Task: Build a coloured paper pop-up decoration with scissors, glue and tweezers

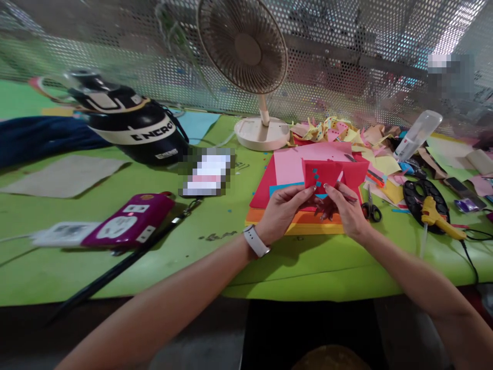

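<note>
A folded red paper card [352,173] is held up above the stacked paper, with small blue pieces on its left panel. My left hand [287,205] pinches the card's lower left part, thumb in front. At the lower middle, my right hand [344,205] has its fingers closed on the card; a thin dark item lies along these fingers, too small to name. Beneath both hands lie sheets of red paper [264,187], pink paper [287,167] and orange paper [258,216]. Scissors [372,209] rest just right of my right hand.
A white fan [262,133] stands behind the paper, beside a heap of scraps [335,131]. At right lie a yellow glue gun [439,218], a black palette [410,192] and a clear bottle [419,133]. Leftward are a phone [208,174], a purple power strip [129,221] and a large black jug [131,126].
</note>
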Action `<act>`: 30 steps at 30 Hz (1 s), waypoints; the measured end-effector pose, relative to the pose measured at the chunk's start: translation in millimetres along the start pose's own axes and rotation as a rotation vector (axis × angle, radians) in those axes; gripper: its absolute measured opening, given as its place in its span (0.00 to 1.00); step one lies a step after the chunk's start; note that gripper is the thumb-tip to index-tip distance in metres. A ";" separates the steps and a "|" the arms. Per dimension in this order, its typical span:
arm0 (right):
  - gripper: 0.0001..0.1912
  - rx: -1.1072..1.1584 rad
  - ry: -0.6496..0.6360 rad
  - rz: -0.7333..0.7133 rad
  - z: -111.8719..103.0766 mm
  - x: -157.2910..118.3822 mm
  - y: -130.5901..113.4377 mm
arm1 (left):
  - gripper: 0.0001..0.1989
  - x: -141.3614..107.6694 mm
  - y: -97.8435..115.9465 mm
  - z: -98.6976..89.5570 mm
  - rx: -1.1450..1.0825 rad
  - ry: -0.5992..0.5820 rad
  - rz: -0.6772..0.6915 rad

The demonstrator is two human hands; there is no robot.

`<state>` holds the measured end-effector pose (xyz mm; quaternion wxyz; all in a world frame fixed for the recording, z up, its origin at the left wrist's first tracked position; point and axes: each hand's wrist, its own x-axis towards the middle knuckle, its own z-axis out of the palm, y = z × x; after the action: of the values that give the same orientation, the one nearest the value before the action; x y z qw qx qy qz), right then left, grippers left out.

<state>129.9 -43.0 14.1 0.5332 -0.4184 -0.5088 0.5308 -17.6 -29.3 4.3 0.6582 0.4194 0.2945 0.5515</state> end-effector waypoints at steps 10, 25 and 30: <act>0.20 -0.007 0.000 -0.023 1.8 -1.8 -1.6 | 0.11 0.4 -3.4 -2.8 0.004 -0.009 0.005; 0.23 -0.090 0.031 -0.087 -0.7 -0.1 6.9 | 0.10 0.7 -5.1 -4.4 0.015 -0.005 -0.002; 0.22 -0.052 0.012 -0.033 0.2 -1.6 4.7 | 0.12 0.2 -1.7 -2.3 0.009 0.004 -0.007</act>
<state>129.2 -44.2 9.3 0.5337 -0.4268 -0.5262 0.5061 -18.7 -28.6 1.7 0.6579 0.4202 0.2997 0.5485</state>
